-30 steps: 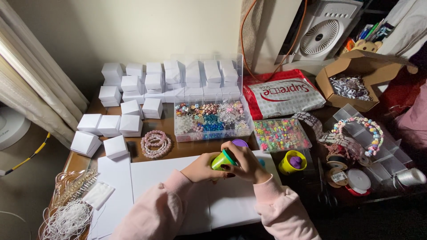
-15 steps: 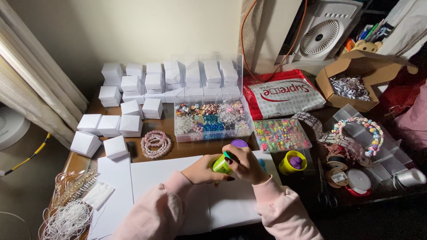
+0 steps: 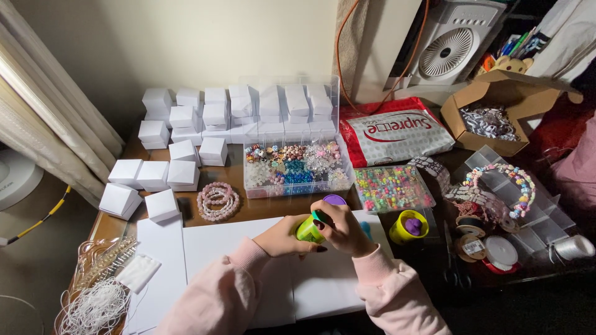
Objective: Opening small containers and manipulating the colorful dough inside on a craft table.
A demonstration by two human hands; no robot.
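Tub [image 3: 307, 229] between both hands' grip

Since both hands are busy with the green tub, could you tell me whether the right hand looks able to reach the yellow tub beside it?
Probably yes. The yellow tub stands open just right of the right hand, with only bare table between them. But that hand would first have to let go of the green tub.

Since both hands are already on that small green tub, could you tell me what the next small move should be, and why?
Probably twist or lift the cap off. The left hand steadies the green tub while the right hand grips its top, and an opened yellow tub with a purple lump sits alongside.
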